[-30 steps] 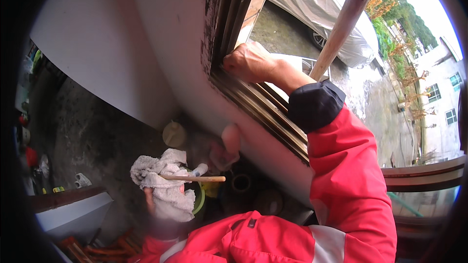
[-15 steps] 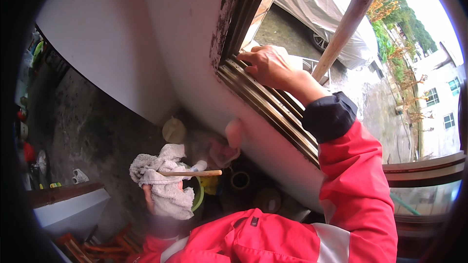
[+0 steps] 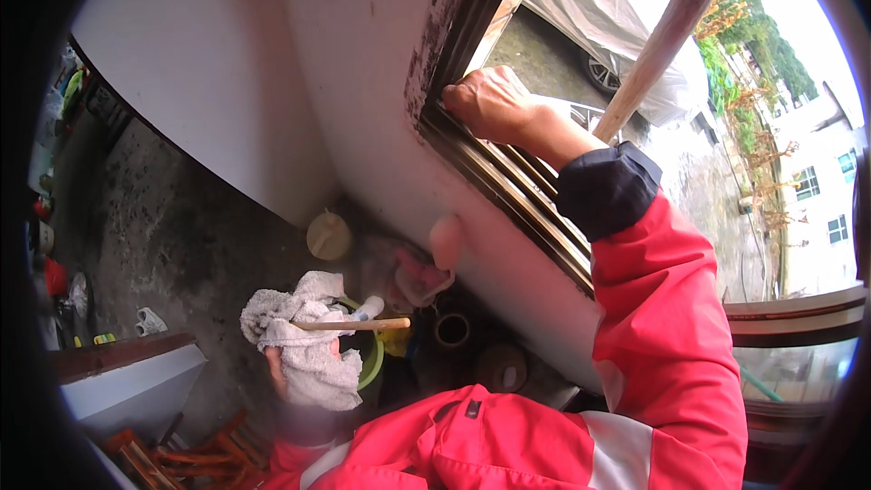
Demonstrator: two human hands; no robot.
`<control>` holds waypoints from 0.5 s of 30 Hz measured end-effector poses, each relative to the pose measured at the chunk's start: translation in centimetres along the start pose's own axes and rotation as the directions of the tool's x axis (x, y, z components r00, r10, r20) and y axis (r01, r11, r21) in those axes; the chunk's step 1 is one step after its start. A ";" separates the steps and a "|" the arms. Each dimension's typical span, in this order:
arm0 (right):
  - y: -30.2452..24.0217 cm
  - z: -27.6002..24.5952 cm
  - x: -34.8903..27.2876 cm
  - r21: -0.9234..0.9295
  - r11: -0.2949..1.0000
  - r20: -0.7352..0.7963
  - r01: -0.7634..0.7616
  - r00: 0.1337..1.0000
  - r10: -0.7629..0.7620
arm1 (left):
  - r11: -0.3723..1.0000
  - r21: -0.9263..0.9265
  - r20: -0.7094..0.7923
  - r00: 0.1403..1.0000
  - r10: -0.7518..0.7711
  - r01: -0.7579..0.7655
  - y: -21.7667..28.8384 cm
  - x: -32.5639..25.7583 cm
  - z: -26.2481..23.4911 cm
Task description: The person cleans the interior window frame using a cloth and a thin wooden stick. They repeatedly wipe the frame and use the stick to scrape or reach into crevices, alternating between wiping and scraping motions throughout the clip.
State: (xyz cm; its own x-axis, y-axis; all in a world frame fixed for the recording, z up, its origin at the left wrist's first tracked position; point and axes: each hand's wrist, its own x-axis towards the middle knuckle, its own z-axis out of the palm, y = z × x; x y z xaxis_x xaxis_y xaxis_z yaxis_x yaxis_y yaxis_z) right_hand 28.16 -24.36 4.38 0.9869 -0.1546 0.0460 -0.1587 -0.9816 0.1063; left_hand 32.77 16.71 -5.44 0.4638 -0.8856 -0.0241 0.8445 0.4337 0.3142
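Note:
My left hand (image 3: 276, 367) is low at the left, mostly covered by a crumpled whitish towel (image 3: 313, 367) that it grips. A thin wooden stick (image 3: 363, 324) lies across the towel and points right; the fingers around it are largely hidden. A white tube-like object (image 3: 370, 308) shows just beyond the stick. My right hand (image 3: 490, 104) is curled at the inner corner of the brown window frame (image 3: 522, 195), pressed down into the sill track. Its fingertips are tucked out of sight, and what they hold, if anything, cannot be seen.
Below the towel is a green bucket (image 3: 370, 367). A round beige container (image 3: 328, 236), a dark jar (image 3: 451, 329) and a translucent tub (image 3: 425, 283) stand along the white wall (image 3: 381, 127). A wooden pole (image 3: 667, 41) slants across the opening; outside is a covered car (image 3: 603, 27).
My right hand has closed from extended fingers into a tighter curl at the frame corner. The view has shifted slightly. My left hand keeps the towel and stick in nearly the same place.

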 end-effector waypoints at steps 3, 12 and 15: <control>-0.2 -0.8 -0.3 -0.044 0.998 0.003 -0.043 0.999 0.043 | 0.994 0.107 -0.088 0.996 0.026 -0.016 0.1 -0.5 -1.0; 1.6 -2.7 -6.8 -0.023 0.975 -0.211 -0.221 0.954 0.211 | 0.992 -0.123 0.067 0.997 -0.025 0.033 0.5 -0.3 -1.7; -1.1 -3.7 -6.5 0.140 0.985 0.030 -0.106 0.994 0.103 | 0.983 -0.167 0.125 0.990 -0.062 0.082 0.7 -0.9 -2.4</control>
State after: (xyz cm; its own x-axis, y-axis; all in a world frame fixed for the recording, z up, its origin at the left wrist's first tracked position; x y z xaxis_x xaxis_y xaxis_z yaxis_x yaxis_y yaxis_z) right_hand 21.79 -21.83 7.66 0.9658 -0.2578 0.0272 -0.2567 -0.9657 -0.0391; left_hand 33.61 18.18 -7.52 0.3736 -0.9246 0.0752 0.9126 0.3808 0.1487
